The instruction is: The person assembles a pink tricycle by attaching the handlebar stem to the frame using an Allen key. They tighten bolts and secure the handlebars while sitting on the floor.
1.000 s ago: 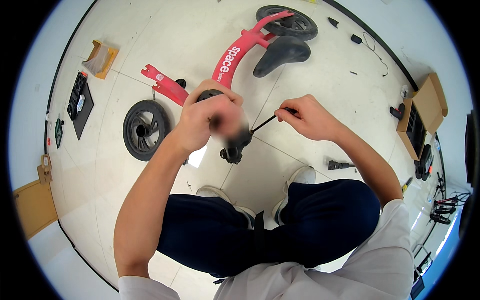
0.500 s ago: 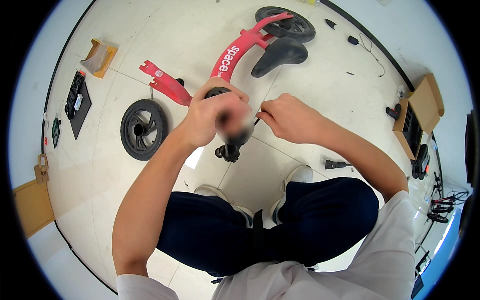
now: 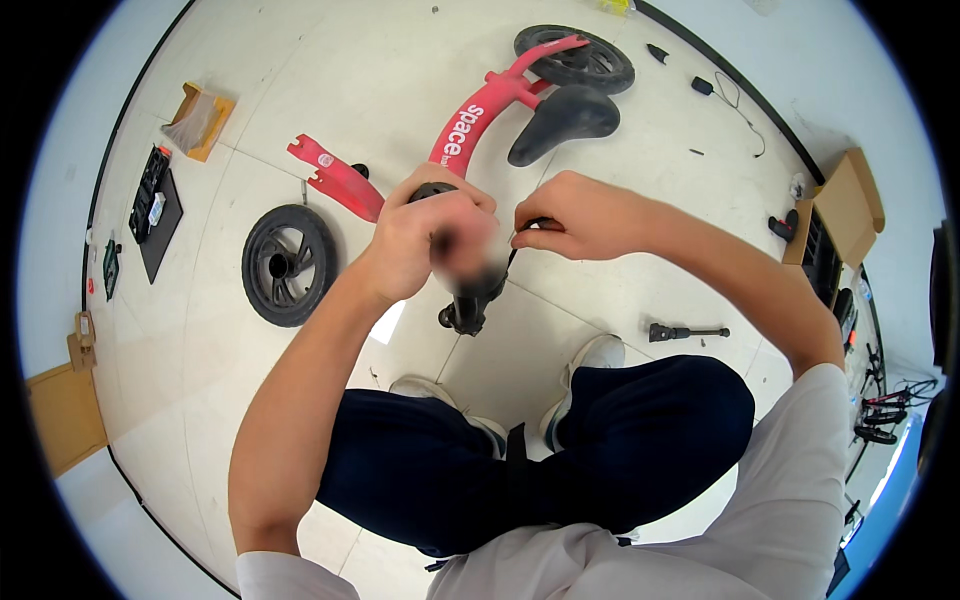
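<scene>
My left hand (image 3: 430, 225) is wrapped round the front end of a red balance bike frame (image 3: 480, 110), at the black stem (image 3: 465, 312). A blurred patch hides part of that grip. Just right of it, my right hand (image 3: 580, 215) pinches a thin, dark, bent rod that looks like a hex key (image 3: 513, 256). The rod's lower tip points toward the black stem; whether it touches cannot be made out. Left of the stem, a red fork (image 3: 340, 182) lies beside a loose black wheel (image 3: 290, 265). The frame carries a black saddle (image 3: 565, 122) and a rear wheel (image 3: 610, 75).
A black tool with a shaft (image 3: 688, 332) lies on the tiles by my right shoe (image 3: 600, 355). An opened cardboard box (image 3: 850, 200) stands at right. On the left are a small yellow box (image 3: 208, 122) and a black tool case (image 3: 150, 190). A charger (image 3: 703, 86) lies far right.
My right hand has turned and shifted slightly up, showing more of the dark rod. My right forearm has swung outward, uncovering the tool on the floor. The left hand keeps its grip.
</scene>
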The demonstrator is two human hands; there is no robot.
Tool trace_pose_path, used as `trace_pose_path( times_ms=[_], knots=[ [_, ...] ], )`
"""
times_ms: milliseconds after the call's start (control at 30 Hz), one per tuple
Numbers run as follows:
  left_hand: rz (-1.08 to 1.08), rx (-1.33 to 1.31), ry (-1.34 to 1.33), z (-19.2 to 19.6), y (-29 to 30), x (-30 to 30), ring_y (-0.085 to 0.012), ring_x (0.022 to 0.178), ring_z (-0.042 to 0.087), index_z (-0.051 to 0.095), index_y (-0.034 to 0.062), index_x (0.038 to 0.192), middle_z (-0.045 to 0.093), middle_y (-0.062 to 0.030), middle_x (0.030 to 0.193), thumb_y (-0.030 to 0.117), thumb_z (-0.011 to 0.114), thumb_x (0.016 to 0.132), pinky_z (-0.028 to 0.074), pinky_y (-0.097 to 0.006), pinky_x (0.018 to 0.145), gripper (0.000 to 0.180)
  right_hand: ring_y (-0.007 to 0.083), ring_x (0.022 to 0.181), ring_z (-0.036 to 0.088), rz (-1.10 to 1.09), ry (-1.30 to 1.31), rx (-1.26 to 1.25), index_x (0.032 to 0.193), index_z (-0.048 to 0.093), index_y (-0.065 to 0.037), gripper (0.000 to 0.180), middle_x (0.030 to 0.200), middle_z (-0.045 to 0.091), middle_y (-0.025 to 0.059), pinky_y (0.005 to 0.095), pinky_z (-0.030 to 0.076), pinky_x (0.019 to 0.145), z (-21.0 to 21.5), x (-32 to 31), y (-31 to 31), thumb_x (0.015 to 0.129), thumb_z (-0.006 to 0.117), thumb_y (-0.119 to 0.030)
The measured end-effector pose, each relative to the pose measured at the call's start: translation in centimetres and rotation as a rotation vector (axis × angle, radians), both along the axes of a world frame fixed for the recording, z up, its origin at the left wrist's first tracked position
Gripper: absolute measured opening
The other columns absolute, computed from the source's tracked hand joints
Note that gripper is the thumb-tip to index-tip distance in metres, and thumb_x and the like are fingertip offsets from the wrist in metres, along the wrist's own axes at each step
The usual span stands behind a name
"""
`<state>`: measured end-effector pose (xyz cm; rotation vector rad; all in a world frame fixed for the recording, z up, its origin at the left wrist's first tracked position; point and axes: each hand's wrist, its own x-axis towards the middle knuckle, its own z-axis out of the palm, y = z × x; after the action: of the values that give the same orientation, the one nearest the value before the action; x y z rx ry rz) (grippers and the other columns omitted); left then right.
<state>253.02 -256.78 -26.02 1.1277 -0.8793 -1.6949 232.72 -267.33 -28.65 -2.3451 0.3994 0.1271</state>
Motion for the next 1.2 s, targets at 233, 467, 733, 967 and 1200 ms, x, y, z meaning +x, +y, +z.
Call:
trace_pose_path(
  times_ms=[233,467,733,967,1200],
  knots=[
    [-0.034,-0.157,-0.092,-1.2,-0.3,0.4,-0.0181,0.041,0.03,0.031,0.003,0.047,0.034,-0.0089,0.044,0.015,0.049,0.07,0.029,-0.033,0.045,0.032,0.0158,0.067,0.066,-0.684,-0.25,0.612,0.093,0.07,0.006,0.023,0.077,0.07,0.0106,0.0286,0.052,0.064,-3.8,0.3,4.3,0.085,0.074,-0.015],
    [-0.005,-0.021,-0.06,-0.1,0.0,0.1,-0.0176,0.041,0.03,0.031,0.0042,0.047,0.034,-0.0083,0.043,0.015,0.047,0.069,0.028,-0.032,0.045,0.03,0.012,0.071,0.067,-0.729,-0.321,0.712,0.088,0.069,0.009,0.02,0.079,0.071,0.0105,0.0264,0.053,0.067,-7.2,-0.3,5.8,0.082,0.077,-0.007],
    [0.013,-0.001,-0.027,0.0,-0.2,0.1,-0.0179,0.041,0.029,0.031,0.0049,0.047,0.034,-0.0081,0.043,0.017,0.048,0.068,0.028,-0.033,0.045,0.03,0.0135,0.077,0.068,-0.656,-0.343,0.616,0.087,0.069,0.01,0.01,0.081,0.072,0.0137,0.0281,0.056,0.077,-6.6,-0.6,5.9,0.085,0.07,0.001],
    [-0.015,0.049,-0.025,-0.4,-0.3,0.6,-0.0184,0.041,0.031,0.033,0.0045,0.049,0.037,-0.0089,0.044,0.017,0.05,0.068,0.03,-0.033,0.047,0.028,0.0186,0.084,0.072,-0.485,-0.361,0.596,0.092,0.07,0.01,0.009,0.089,0.074,0.0159,0.032,0.057,0.085,-6.9,-1.0,5.1,0.086,0.066,0.004],
    [-0.104,0.084,-0.077,-3.3,0.8,1.7,-0.021,0.051,0.043,0.039,0.0024,0.051,0.044,-0.0112,0.05,0.017,0.053,0.066,0.041,-0.034,0.061,0.025,0.0266,0.082,0.073,-0.37,-0.228,0.44,0.094,0.073,0.003,0.013,0.087,0.073,0.0169,0.0328,0.056,0.079,-7.9,-0.5,4.8,0.085,0.068,-0.005]
  ],
)
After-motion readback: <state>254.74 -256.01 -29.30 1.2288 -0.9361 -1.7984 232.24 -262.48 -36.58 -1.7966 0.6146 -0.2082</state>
